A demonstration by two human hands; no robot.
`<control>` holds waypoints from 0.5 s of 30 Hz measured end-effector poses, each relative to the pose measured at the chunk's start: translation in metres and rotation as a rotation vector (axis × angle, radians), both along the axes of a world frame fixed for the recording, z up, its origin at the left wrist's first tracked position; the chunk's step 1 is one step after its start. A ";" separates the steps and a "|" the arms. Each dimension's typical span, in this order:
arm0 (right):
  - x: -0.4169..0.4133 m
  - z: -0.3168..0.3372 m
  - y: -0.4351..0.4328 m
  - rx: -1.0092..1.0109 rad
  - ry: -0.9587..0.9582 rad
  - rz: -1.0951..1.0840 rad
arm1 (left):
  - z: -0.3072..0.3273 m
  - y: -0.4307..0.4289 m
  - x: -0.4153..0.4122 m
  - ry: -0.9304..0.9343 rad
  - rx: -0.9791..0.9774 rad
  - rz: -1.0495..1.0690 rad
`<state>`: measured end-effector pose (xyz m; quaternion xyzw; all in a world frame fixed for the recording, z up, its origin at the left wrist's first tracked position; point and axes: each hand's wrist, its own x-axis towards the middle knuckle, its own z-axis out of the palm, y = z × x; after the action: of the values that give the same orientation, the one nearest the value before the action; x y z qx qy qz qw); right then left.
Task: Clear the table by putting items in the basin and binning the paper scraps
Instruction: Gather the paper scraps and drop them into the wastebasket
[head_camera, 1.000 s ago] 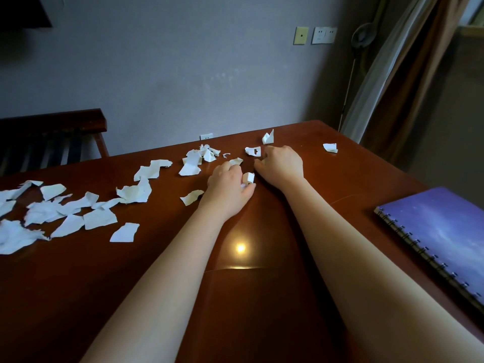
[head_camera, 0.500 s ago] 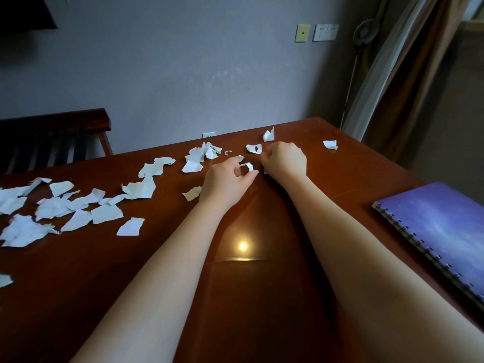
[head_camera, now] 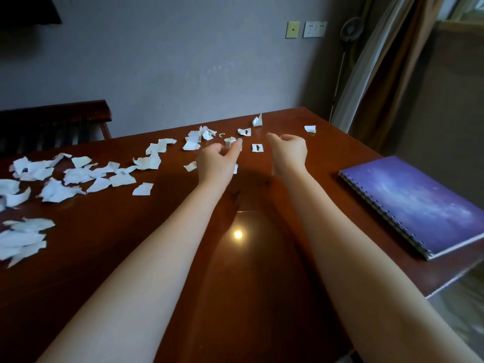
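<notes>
A: Between our hands the slotted scrap [head_camera: 257,148] lies flat on the table [head_camera: 104,231]. Whose reach?
B: Our right hand [head_camera: 288,153], just beside it, curled; we cannot tell its load. Our left hand [head_camera: 217,163] pinches a crumpled scrap [head_camera: 230,140].

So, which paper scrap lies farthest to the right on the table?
The small white scrap lying alone near the far edge of the table, just beyond the right hand. All other scraps lie farther left.
</notes>
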<state>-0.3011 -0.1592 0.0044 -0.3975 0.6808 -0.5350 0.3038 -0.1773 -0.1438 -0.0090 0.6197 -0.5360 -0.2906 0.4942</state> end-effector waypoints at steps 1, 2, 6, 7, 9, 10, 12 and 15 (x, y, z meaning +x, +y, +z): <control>-0.001 0.002 0.013 0.012 -0.055 -0.002 | 0.000 0.012 -0.002 0.040 0.006 -0.006; -0.003 0.004 0.026 0.020 -0.094 -0.005 | 0.001 0.024 -0.003 0.078 0.016 -0.015; -0.008 0.004 0.074 0.040 -0.213 -0.018 | 0.010 0.071 -0.014 0.217 0.084 -0.050; -0.010 0.003 0.085 0.047 -0.235 -0.026 | 0.010 0.081 -0.017 0.237 0.086 -0.063; -0.014 0.005 0.109 0.043 -0.272 -0.043 | 0.013 0.102 -0.024 0.281 0.081 -0.091; -0.017 0.006 0.120 0.033 -0.289 -0.052 | 0.014 0.111 -0.027 0.297 0.082 -0.104; -0.023 0.006 0.142 -0.001 -0.303 -0.075 | 0.015 0.129 -0.036 0.322 0.079 -0.137; -0.038 0.005 0.172 -0.048 -0.319 -0.116 | 0.015 0.157 -0.052 0.361 0.070 -0.207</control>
<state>-0.3387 0.0128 0.0097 -0.2745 0.6328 -0.6241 0.3671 -0.2294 0.0133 0.0056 0.5160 -0.4891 -0.4648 0.5278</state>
